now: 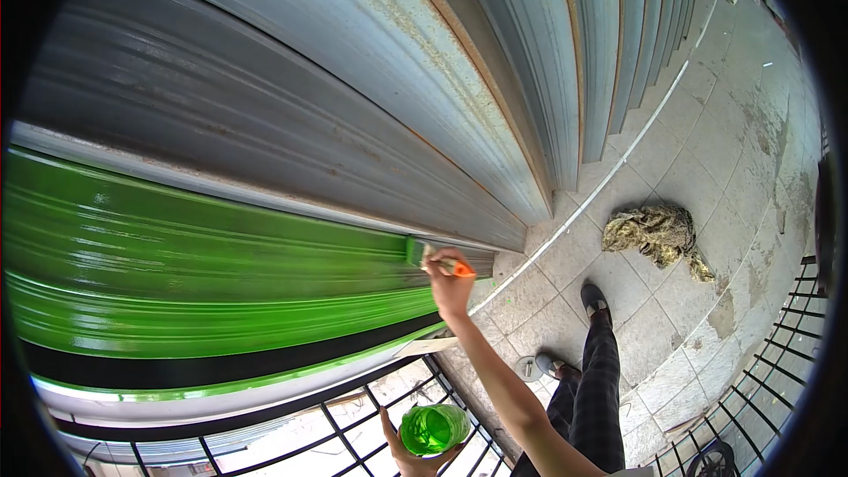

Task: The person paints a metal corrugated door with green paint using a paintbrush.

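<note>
My right hand (450,283) is closed around a paintbrush (431,258) with an orange handle end. Its green bristles touch the lower part of a corrugated metal shutter panel. That panel (203,256) is coated in glossy green, with a bare grey strip near the brush. At the bottom centre, my left hand (411,459) holds a clear container of green paint (433,429), its open top showing.
Unpainted grey folded panels (495,53) rise above. A crumpled, stained cloth (654,234) lies on the tiled floor (565,300), near my feet. Black metal railings (340,433) stand at the bottom and right. A white floor line curves beside the panels.
</note>
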Motion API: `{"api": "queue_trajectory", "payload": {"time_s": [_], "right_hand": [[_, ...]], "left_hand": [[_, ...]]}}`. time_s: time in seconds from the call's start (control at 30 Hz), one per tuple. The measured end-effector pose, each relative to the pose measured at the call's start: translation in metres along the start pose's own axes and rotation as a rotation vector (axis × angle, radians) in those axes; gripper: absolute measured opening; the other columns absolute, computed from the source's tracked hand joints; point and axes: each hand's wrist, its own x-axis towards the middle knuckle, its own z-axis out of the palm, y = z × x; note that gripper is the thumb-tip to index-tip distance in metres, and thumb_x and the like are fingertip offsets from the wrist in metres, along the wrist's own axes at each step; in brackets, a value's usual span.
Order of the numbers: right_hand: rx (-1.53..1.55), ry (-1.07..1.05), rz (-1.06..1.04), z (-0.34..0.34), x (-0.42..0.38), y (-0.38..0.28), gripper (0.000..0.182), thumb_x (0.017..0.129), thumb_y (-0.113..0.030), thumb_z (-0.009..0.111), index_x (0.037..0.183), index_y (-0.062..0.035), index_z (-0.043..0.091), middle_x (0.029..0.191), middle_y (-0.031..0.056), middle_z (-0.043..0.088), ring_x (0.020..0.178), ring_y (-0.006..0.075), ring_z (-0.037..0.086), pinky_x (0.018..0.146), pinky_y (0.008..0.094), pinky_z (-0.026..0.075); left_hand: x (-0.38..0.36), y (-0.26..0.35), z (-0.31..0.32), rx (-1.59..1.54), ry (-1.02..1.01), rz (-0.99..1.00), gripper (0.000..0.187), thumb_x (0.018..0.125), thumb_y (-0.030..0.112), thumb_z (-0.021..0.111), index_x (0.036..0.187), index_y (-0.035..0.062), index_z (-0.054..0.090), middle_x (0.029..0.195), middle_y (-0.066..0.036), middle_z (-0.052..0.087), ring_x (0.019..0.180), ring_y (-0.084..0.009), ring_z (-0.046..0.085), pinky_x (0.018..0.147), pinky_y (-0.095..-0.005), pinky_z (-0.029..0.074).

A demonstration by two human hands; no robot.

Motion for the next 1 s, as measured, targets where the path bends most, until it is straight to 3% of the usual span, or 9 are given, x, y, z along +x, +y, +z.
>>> {"api": "queue_trajectory", "payload": {"time_s": [0.13, 0.23, 0.3, 0.43, 0.47, 0.63, 0.77, 0.83, 1.0], "right_hand": [[0.028, -0.151, -0.065, 0.061, -0.025, -0.08, 0.013, 0.08, 0.003, 0.067, 0.082, -0.0035, 0.056, 0.085, 0.0073, 0.064, 0.077, 0.0132, 0.064, 0.067, 0.0234, 0.053], [0.398, -0.165, 0.001, 0.072, -0.036, -0.108, 0.013, 0.081, 0.001, 0.068, 0.082, -0.0033, 0.055, 0.086, 0.0061, 0.063, 0.081, 0.0133, 0.064, 0.066, 0.0233, 0.053], [0.391, -0.155, 0.045, 0.06, -0.031, -0.081, 0.015, 0.08, 0.0, 0.069, 0.085, -0.0044, 0.056, 0.086, 0.005, 0.063, 0.083, 0.0144, 0.064, 0.07, 0.0255, 0.055], [0.408, -0.03, 0.106, 0.015, -0.019, -0.016, 0.017, 0.08, 0.0, 0.069, 0.089, -0.0052, 0.056, 0.086, 0.0057, 0.062, 0.081, 0.0153, 0.064, 0.075, 0.0282, 0.057], [0.333, 0.086, 0.223, 0.0, -0.015, -0.005, 0.017, 0.079, 0.002, 0.068, 0.087, -0.0053, 0.055, 0.084, 0.0051, 0.061, 0.077, 0.0143, 0.063, 0.069, 0.0265, 0.055], [0.028, 0.276, 0.111, -0.068, 0.014, 0.049, 0.012, 0.077, 0.006, 0.063, 0.079, -0.0038, 0.056, 0.074, 0.0028, 0.059, 0.069, 0.0099, 0.059, 0.061, 0.0221, 0.046], [-0.084, 0.053, -0.064, -0.023, 0.015, 0.037, 0.01, 0.077, 0.006, 0.062, 0.079, -0.003, 0.058, 0.07, 0.0021, 0.062, 0.065, 0.007, 0.058, 0.06, 0.0218, 0.047], [-0.128, -0.047, -0.031, 0.015, 0.0, -0.018, 0.009, 0.077, 0.005, 0.063, 0.079, -0.0027, 0.059, 0.069, 0.0019, 0.063, 0.065, 0.0069, 0.059, 0.06, 0.0214, 0.047], [0.272, -0.236, -0.056, 0.046, -0.019, -0.082, 0.012, 0.08, 0.003, 0.067, 0.082, -0.0037, 0.057, 0.079, 0.0048, 0.064, 0.076, 0.0117, 0.064, 0.062, 0.0229, 0.051]], "left_hand": [[-0.002, -0.003, -0.002, 0.083, 0.021, -0.013, 0.137, 0.042, 0.012, 0.091, 0.145, 0.0079, 0.0, 0.12, -0.018, 0.049, 0.105, -0.0273, 0.057, 0.095, -0.041, 0.048], [0.0, -0.005, -0.002, 0.012, 0.021, -0.015, 0.137, 0.043, 0.013, 0.091, 0.145, 0.0075, -0.001, 0.122, -0.019, 0.048, 0.106, -0.0272, 0.056, 0.095, -0.0406, 0.048], [0.001, -0.005, -0.002, -0.08, 0.017, -0.026, 0.137, 0.043, 0.013, 0.091, 0.145, 0.0072, -0.001, 0.122, -0.019, 0.048, 0.106, -0.0271, 0.056, 0.095, -0.0403, 0.048], [0.002, -0.015, -0.003, 0.111, 0.018, 0.02, 0.137, 0.043, 0.014, 0.091, 0.145, 0.0071, 0.0, 0.118, -0.018, 0.051, 0.104, -0.0273, 0.057, 0.095, -0.0401, 0.048], [0.002, -0.013, -0.003, 0.1, 0.016, 0.022, 0.137, 0.043, 0.014, 0.091, 0.145, 0.0073, 0.0, 0.117, -0.017, 0.052, 0.104, -0.0273, 0.058, 0.095, -0.04, 0.049], [-0.004, -0.006, 0.001, 0.02, 0.001, -0.04, 0.137, 0.042, 0.015, 0.091, 0.145, 0.0081, 0.001, 0.115, -0.017, 0.054, 0.103, -0.0274, 0.059, 0.094, -0.0396, 0.049], [-0.004, -0.014, 0.0, 0.131, -0.028, 0.004, 0.138, 0.042, 0.014, 0.091, 0.145, 0.0086, 0.001, 0.118, -0.017, 0.052, 0.103, -0.0275, 0.058, 0.094, -0.0394, 0.05], [-0.002, -0.013, 0.001, 0.08, -0.023, -0.007, 0.138, 0.041, 0.013, 0.092, 0.145, 0.0086, 0.001, 0.119, -0.017, 0.051, 0.104, -0.027, 0.058, 0.094, -0.0398, 0.05], [0.004, -0.005, 0.001, 0.042, -0.034, -0.015, 0.139, 0.041, 0.011, 0.092, 0.145, 0.0093, 0.001, 0.119, -0.017, 0.05, 0.103, -0.0262, 0.058, 0.094, -0.0408, 0.049]]}}
